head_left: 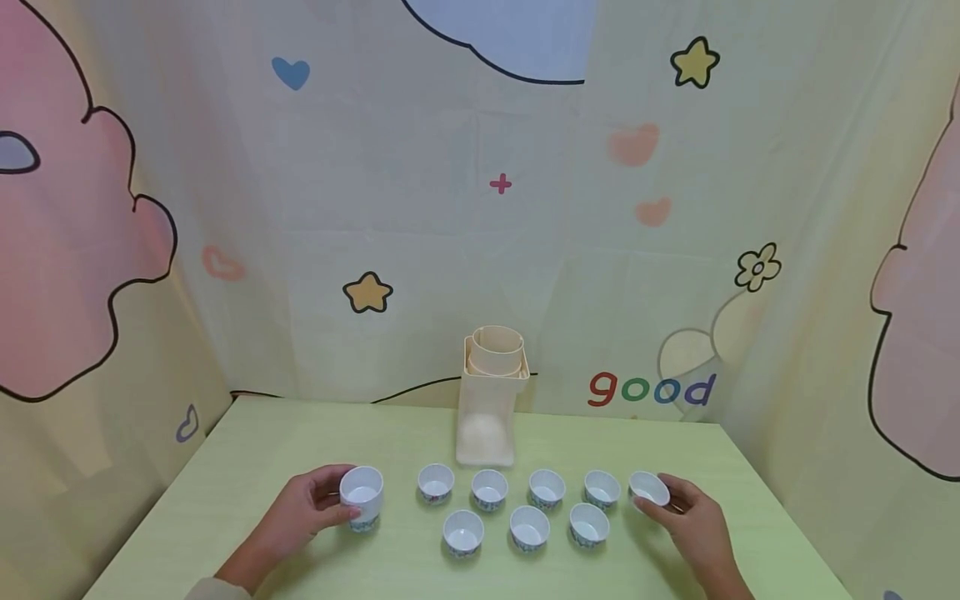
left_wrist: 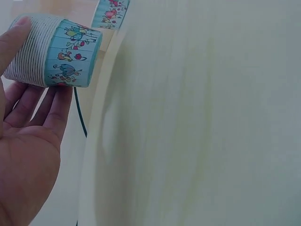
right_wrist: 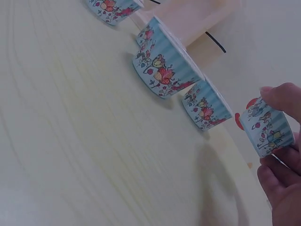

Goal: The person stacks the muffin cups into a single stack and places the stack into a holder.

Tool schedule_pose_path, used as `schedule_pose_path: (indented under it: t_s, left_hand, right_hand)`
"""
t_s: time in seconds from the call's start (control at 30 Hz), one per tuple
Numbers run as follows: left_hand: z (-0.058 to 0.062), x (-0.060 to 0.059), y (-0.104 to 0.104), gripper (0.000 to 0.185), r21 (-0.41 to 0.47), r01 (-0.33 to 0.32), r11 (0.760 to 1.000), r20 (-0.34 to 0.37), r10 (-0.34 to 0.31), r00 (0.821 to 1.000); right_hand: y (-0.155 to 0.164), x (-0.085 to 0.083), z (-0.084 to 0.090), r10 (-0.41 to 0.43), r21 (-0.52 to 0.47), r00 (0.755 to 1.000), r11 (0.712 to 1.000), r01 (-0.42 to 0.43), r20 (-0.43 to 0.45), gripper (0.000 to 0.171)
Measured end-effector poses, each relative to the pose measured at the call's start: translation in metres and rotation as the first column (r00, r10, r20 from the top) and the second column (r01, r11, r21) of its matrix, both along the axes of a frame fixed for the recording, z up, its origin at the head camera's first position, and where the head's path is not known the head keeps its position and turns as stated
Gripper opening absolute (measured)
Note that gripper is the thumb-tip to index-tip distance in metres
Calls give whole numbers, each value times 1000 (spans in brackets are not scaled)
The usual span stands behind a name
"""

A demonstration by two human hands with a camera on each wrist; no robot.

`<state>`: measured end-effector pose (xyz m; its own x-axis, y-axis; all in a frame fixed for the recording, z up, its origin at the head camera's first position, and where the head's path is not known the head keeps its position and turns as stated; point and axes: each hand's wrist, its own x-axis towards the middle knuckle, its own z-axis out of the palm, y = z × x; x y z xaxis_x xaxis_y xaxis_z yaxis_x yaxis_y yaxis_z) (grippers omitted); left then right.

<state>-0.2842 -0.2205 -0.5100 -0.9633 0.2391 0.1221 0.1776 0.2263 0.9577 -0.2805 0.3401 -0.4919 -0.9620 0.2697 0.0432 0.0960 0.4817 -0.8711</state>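
My left hand (head_left: 311,504) grips a stack of nested paper baking cups (head_left: 362,498) at the left side of the table. In the left wrist view many white rims show one over another on the stack (left_wrist: 51,52), with a printed pale blue cup outermost. My right hand (head_left: 697,521) pinches a single paper baking cup (head_left: 649,489) between thumb and fingers at the right end of the back row. In the right wrist view this cup (right_wrist: 268,127) is tilted, its side printed with flowers. Several like cups (head_left: 547,488) stand upright between the hands in two rows.
A cream plastic dispenser-like holder (head_left: 486,417) with a round tube on top stands behind the cups at the table's back edge. The pale green table (head_left: 300,425) is enclosed by printed cloth (head_left: 435,167) behind and on both sides.
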Motion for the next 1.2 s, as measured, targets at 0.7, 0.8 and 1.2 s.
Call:
schedule_pose_path:
  t_s: [0.7,0.8,1.2]
  left_hand:
    - [6,9,12,68,81,43,996,-19,-41,999]
    - [4,8,11,69,77,46,996,4,-46,999]
    - [-2,6,8,71,46,51,998,8,-52,999]
  right_hand:
    - [-28,12,19,81,-110,995,990,-87,-60,71]
    - [-30,12,20,84,-110,996,990,-88,-40,72]
    - [-44,14,28,125,-113,988,984,-134,-89,68]
